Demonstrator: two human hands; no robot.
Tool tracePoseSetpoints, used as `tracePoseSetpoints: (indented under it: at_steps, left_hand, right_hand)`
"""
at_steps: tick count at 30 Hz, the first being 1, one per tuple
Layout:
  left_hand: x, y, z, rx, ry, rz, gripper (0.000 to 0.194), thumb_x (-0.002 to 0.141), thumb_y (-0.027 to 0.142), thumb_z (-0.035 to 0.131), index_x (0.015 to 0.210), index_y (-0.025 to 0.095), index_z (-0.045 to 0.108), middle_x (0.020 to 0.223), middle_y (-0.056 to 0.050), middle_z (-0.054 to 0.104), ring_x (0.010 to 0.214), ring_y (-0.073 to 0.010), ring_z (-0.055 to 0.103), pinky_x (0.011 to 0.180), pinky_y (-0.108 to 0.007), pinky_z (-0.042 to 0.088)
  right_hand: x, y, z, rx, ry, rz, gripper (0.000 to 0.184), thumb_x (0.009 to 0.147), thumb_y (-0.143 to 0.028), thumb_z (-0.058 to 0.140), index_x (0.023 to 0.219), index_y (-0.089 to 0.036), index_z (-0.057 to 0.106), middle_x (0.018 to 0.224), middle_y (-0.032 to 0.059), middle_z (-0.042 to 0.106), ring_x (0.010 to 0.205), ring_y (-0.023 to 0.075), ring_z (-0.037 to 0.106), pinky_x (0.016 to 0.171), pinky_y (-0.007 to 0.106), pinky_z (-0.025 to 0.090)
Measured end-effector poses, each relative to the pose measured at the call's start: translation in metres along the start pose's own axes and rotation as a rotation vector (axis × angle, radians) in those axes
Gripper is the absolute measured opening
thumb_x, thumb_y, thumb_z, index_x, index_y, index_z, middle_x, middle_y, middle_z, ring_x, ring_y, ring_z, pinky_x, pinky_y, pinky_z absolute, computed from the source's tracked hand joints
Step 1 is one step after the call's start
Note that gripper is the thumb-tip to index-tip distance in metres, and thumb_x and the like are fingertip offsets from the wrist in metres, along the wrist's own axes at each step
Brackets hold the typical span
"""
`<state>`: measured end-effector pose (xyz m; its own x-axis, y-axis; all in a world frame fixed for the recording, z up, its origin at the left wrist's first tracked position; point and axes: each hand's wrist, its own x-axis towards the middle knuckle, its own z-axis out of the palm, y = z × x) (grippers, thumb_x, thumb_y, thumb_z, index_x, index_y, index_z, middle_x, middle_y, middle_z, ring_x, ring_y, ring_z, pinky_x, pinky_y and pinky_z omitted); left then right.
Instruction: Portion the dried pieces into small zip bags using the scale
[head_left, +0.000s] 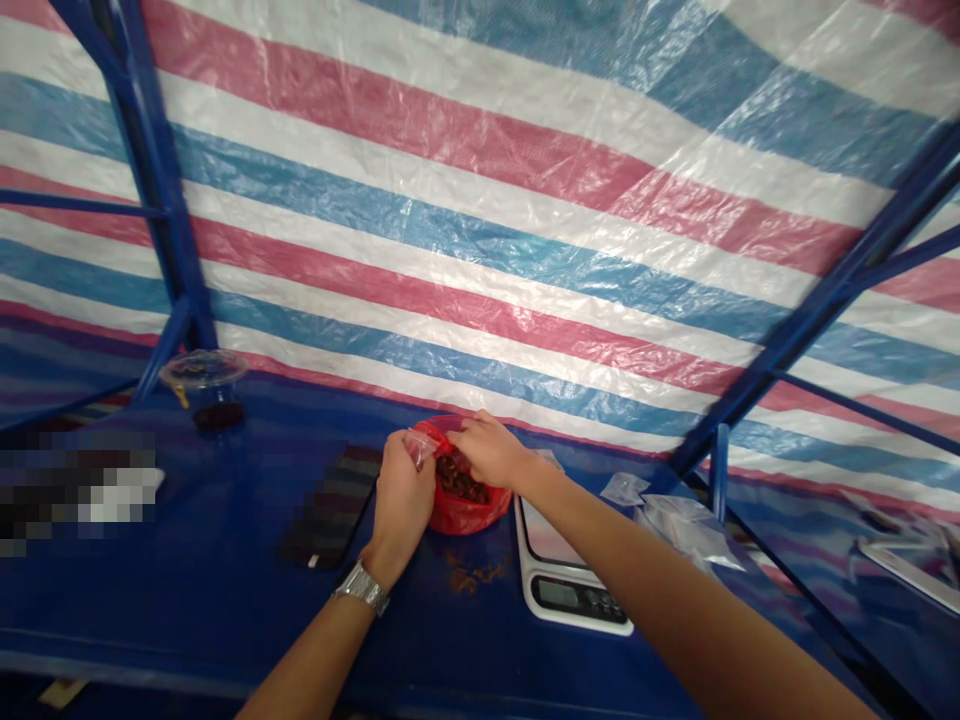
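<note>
My left hand (pixel 401 495) pinches a small transparent plastic bag (pixel 421 447) by its upper edge, just left of a red plastic bag (pixel 469 517). The red bag stands open on the blue table (pixel 225 640) and holds dark brown dried pieces (pixel 459 480). My right hand (pixel 487 450) hangs over the red bag's rim, its fingertips pointing toward the transparent bag. Whether those fingers grip anything is hidden. A white digital kitchen scale (pixel 570 590) lies just right of the red bag, partly under my right forearm.
Brown crumbs (pixel 471 575) lie scattered in front of the red bag. A dark phone (pixel 330 505) lies to the left, and a lidded plastic cup (pixel 204 385) stands at the back left. Crumpled transparent bags (pixel 675 518) lie to the right. A pixelated patch covers the left edge. Blue poles hold a striped tarp behind.
</note>
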<state>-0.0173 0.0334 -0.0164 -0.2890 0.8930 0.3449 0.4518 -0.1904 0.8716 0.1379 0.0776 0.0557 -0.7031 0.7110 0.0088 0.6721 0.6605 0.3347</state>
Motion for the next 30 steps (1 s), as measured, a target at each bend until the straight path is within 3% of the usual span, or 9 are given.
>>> tracePoseSetpoints:
  at_steps: [5, 8, 13, 18, 21, 25, 30]
  left_hand:
    - [0.000, -0.001, 0.004, -0.104, 0.001, -0.010, 0.019, 0.094, 0.025, 0.054, 0.112, 0.018, 0.053, 0.102, -0.010, 0.072, 0.090, -0.0239, 0.073, 0.081, -0.039, 0.059]
    - [-0.003, 0.001, 0.007, -0.126, -0.008, 0.009, 0.021, 0.095, 0.026, 0.053, 0.115, 0.017, 0.053, 0.105, -0.012, 0.071, 0.094, -0.0246, 0.072, 0.084, -0.040, 0.058]
    - [-0.007, 0.006, 0.006, 0.178, 0.077, 0.180, 0.032, 0.098, 0.024, 0.050, 0.126, 0.011, 0.055, 0.120, -0.020, 0.064, 0.118, -0.0331, 0.062, 0.101, -0.050, 0.051]
    - [-0.008, 0.019, -0.005, 0.366, 0.245, 0.305, 0.045, 0.095, 0.023, 0.055, 0.138, 0.010, 0.053, 0.132, -0.022, 0.060, 0.126, -0.0389, 0.053, 0.104, -0.055, 0.045]
    - [-0.012, 0.026, -0.009, 0.346, 0.165, 0.370, 0.048, 0.092, 0.023, 0.057, 0.139, 0.013, 0.052, 0.127, -0.017, 0.067, 0.121, -0.0362, 0.058, 0.104, -0.053, 0.044]
    - [-0.019, 0.030, -0.008, 0.345, 0.007, 0.439, 0.043, 0.089, 0.020, 0.058, 0.132, 0.016, 0.056, 0.124, -0.013, 0.070, 0.117, -0.0336, 0.060, 0.102, -0.049, 0.043]
    - [-0.025, 0.035, -0.004, 0.352, -0.119, 0.485, 0.039, 0.086, 0.017, 0.058, 0.125, 0.019, 0.060, 0.125, -0.010, 0.071, 0.121, -0.0330, 0.057, 0.103, -0.050, 0.040]
  right_hand:
    - [-0.011, 0.000, 0.007, 0.111, 0.040, -0.003, 0.030, 0.079, -0.010, 0.071, 0.109, -0.014, 0.070, 0.106, 0.0126, 0.073, 0.111, 0.0281, 0.062, 0.102, 0.039, 0.040]
    - [-0.013, -0.002, 0.012, 0.227, 0.059, 0.019, 0.025, 0.077, -0.006, 0.070, 0.100, -0.015, 0.072, 0.100, 0.0112, 0.072, 0.109, 0.0269, 0.061, 0.101, 0.039, 0.038]
    - [-0.017, -0.006, 0.017, 0.464, 0.118, 0.145, 0.011, 0.086, -0.014, 0.069, 0.095, -0.019, 0.073, 0.098, 0.0064, 0.075, 0.106, 0.0233, 0.065, 0.101, 0.039, 0.037]
    - [-0.034, -0.008, 0.015, 0.734, 0.196, 0.304, 0.014, 0.090, -0.018, 0.070, 0.101, -0.024, 0.074, 0.106, 0.0008, 0.079, 0.104, 0.0220, 0.069, 0.109, 0.046, 0.031]
    - [-0.049, -0.007, 0.013, 0.927, 0.305, 0.365, 0.018, 0.089, -0.018, 0.067, 0.104, -0.025, 0.074, 0.111, 0.0028, 0.079, 0.108, 0.0238, 0.070, 0.112, 0.050, 0.032]
    - [-0.063, -0.003, 0.013, 1.156, 0.467, 0.328, 0.022, 0.090, -0.023, 0.066, 0.111, -0.021, 0.070, 0.111, 0.0074, 0.079, 0.107, 0.0238, 0.073, 0.104, 0.044, 0.048]
    - [-0.072, -0.006, 0.002, 1.115, 0.585, 0.253, 0.022, 0.090, -0.018, 0.066, 0.111, -0.022, 0.072, 0.113, 0.0060, 0.077, 0.107, 0.0217, 0.071, 0.103, 0.040, 0.051]
